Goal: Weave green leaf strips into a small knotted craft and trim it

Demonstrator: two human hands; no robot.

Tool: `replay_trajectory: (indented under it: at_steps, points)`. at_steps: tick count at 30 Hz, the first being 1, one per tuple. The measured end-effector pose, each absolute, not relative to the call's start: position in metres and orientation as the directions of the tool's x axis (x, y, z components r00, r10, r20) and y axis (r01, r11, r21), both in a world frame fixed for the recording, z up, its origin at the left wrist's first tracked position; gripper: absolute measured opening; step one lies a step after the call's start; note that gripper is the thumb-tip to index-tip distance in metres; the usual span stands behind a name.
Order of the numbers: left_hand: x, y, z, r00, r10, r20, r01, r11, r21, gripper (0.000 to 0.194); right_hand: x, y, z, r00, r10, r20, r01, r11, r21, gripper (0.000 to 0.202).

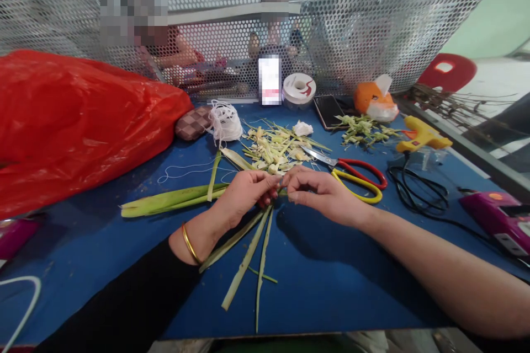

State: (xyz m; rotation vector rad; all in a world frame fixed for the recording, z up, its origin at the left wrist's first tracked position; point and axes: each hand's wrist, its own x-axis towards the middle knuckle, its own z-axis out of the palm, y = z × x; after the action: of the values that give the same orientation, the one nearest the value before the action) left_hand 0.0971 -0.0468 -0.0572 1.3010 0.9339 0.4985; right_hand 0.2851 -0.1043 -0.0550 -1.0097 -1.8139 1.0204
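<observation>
My left hand [248, 190], with a gold bangle [190, 244] at the wrist, is closed in a pinch over the middle of the table. Long pale green leaf strips [247, 262] fan out from beneath its fingers toward the near edge. Close beside it, almost touching, my right hand [321, 193] has its fingers curled and pinched; whatever they hold is too small to make out. Behind the hands lies a heap of leaf scraps [269, 146]. Scissors [360, 176] with a red and a yellow handle rest beyond my right hand. Longer green leaves [165, 200] lie to the left.
A red plastic bag [83, 127] covers the left side. Along the back stand white string [226, 123], a lit phone [270, 80], a ribbon spool [299, 89] and a fox figure [375, 100]. At right are a yellow glue gun [422, 135], its cable and a purple power strip [499, 223].
</observation>
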Motion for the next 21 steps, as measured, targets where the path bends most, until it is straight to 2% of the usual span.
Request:
replay_trajectory:
  at_steps: [3, 5, 8, 11, 14, 17, 21]
  points:
    - [0.098, -0.048, -0.056, 0.578, 0.748, -0.326, 0.193, 0.263, 0.945, 0.015, 0.286, -0.104, -0.056, -0.289, 0.933, 0.215, 0.210, 0.281, -0.936, 0.014]
    - [0.099, -0.049, -0.057, 0.584, 0.751, -0.309, 0.224, 0.218, 0.950, 0.010, 0.285, -0.104, -0.057, -0.259, 0.946, 0.194, 0.193, 0.247, -0.950, 0.013]
    - [0.102, -0.052, -0.060, 0.594, 0.780, -0.196, 0.270, 0.036, 0.962, 0.004, 0.284, -0.105, -0.058, -0.239, 0.958, 0.156, 0.157, 0.196, -0.968, 0.012]
    - [0.104, -0.053, -0.064, 0.616, 0.784, -0.082, 0.266, -0.109, 0.958, 0.008, 0.285, -0.104, -0.059, -0.178, 0.976, 0.128, 0.131, 0.152, -0.980, 0.011]
    - [0.104, -0.052, -0.066, 0.646, 0.761, -0.061, 0.217, -0.106, 0.971, 0.009, 0.290, -0.102, -0.059, -0.094, 0.976, 0.198, 0.290, 0.217, -0.932, 0.025]
    - [0.104, -0.050, -0.067, 0.663, 0.746, -0.057, 0.173, -0.078, 0.982, 0.007, 0.294, -0.101, -0.058, -0.197, 0.940, 0.278, 0.463, 0.339, -0.819, 0.024]
    - [0.104, -0.050, -0.068, 0.679, 0.732, -0.056, 0.163, -0.077, 0.984, 0.008, 0.295, -0.101, -0.059, -0.287, 0.912, 0.294, 0.552, 0.408, -0.727, 0.018]
